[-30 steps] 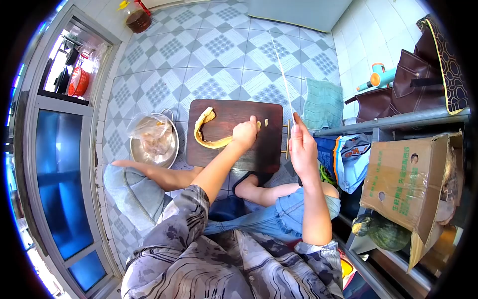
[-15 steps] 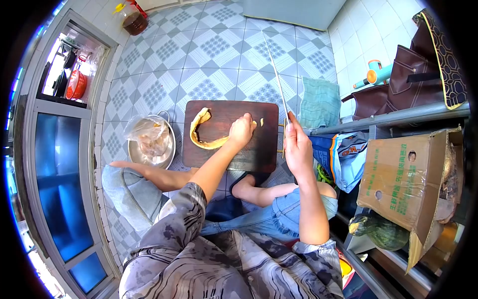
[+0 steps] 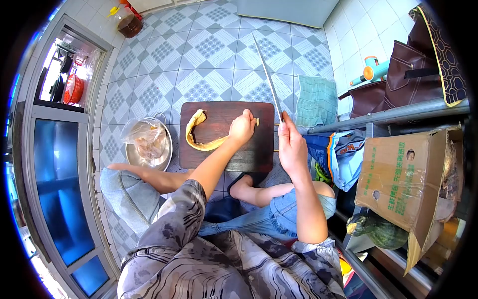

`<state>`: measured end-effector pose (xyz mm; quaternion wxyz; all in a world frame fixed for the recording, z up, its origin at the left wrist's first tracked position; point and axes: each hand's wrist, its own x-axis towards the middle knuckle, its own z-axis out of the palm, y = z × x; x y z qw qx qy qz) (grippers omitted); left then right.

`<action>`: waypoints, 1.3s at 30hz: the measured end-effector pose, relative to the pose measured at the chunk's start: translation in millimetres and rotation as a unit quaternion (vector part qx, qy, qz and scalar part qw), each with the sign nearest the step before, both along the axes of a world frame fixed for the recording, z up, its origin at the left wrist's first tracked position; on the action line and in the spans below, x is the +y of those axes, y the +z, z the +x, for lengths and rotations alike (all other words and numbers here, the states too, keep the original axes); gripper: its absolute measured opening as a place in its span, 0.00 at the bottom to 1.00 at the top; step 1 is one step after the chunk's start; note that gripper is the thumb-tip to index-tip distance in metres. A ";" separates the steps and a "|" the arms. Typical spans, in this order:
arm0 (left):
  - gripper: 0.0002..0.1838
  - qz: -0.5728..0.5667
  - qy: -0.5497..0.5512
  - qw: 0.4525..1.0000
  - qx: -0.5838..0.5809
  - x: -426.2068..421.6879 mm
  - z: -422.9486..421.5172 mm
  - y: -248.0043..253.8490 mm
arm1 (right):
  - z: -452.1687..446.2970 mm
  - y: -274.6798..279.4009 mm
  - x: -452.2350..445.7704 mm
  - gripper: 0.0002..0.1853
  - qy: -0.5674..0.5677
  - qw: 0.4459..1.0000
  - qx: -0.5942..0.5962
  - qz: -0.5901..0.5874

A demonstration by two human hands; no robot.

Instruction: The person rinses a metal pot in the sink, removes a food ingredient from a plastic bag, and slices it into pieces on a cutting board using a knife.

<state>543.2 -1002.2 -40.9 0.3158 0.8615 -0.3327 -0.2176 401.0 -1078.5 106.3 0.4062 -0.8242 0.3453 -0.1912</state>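
Observation:
A long, curved, yellowish strip of food (image 3: 193, 141) lies on the dark wooden cutting board (image 3: 219, 160). My left hand (image 3: 242, 126) is closed over the strip's right end, and a short bit of it shows past the fingers. To the right of the board my right hand (image 3: 292, 149) grips a long, thin knife (image 3: 268, 74), raised with its blade pointing up and away. Left of the board stands a metal bowl (image 3: 170, 154) with a clear plastic bag (image 3: 147, 138) of pale pieces in it.
On the tiled floor lie a teal cloth (image 3: 317, 101) and, at the back left, a jug of brown liquid (image 3: 130, 26). At the right, a shelf holds a cardboard box (image 3: 393, 179), a dark green squash (image 3: 386, 234) and brown bags (image 3: 406, 74).
The knife's blade has tilted further left. The small loose piece right of my left hand no longer shows apart from it. The whole view has shifted slightly.

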 end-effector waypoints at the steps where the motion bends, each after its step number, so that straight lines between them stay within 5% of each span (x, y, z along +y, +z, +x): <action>1: 0.11 0.000 0.000 1.000 0.001 -3.9 -1.6 -1.9 | 0.0 -1.2 0.5 0.26 0.000 1.000 0.001 0.000; 10: 0.07 0.176 -0.017 0.981 -0.074 -37.2 -12.5 -13.4 | 1.5 3.6 1.3 0.25 0.008 0.998 0.046 0.038; 13: 0.04 0.175 -0.069 0.972 -0.145 -40.2 -18.8 -17.5 | 3.2 0.5 0.3 0.24 0.015 0.999 0.030 0.018; 16: 0.05 0.147 -0.057 0.983 -0.095 -38.4 -17.9 -20.6 | 4.0 4.3 1.4 0.23 0.005 0.997 0.065 0.049; 19: 0.06 -0.013 0.049 0.999 -0.018 -24.2 -15.5 -28.8 | 3.9 8.1 1.5 0.24 0.004 0.993 0.110 0.036; 20: 0.06 -0.010 0.060 0.998 -0.024 -13.2 -11.9 -22.9 | 3.0 -1.3 1.4 0.24 0.015 0.999 0.045 -0.023; 22: 0.06 -0.313 0.162 0.908 0.228 13.0 -0.7 -5.0 | -0.2 -4.7 0.7 0.24 0.020 0.997 0.059 -0.038; 24: 0.05 -0.381 0.257 0.827 0.323 61.5 24.6 41.9 | -1.8 -5.2 1.9 0.25 0.023 0.997 0.065 -0.040; 26: 0.05 -0.474 0.286 0.785 0.278 114.8 71.3 25.8 | -2.1 -2.5 5.4 0.24 0.033 0.997 0.059 -0.040; 29: 0.05 -0.541 0.428 0.673 0.268 195.5 148.2 -1.1 | -5.5 -9.9 7.6 0.24 0.041 0.996 0.070 0.030; 33: 0.11 -0.598 0.542 0.442 0.392 273.6 209.2 -36.6 | -5.3 -10.0 15.4 0.24 0.050 0.991 0.067 0.109; 34: 0.11 -0.601 0.538 0.444 0.390 288.4 222.1 -56.8 | -1.9 -3.5 18.3 0.24 0.051 0.986 0.075 0.138; 36: 0.14 -0.604 0.579 0.347 0.423 312.4 241.4 -92.4 | 3.6 -4.4 22.7 0.24 0.048 0.984 0.060 0.162; 39: 0.15 -0.625 0.582 0.309 0.419 312.9 246.2 -84.9 | 10.2 -6.2 26.1 0.24 0.039 0.987 0.044 0.152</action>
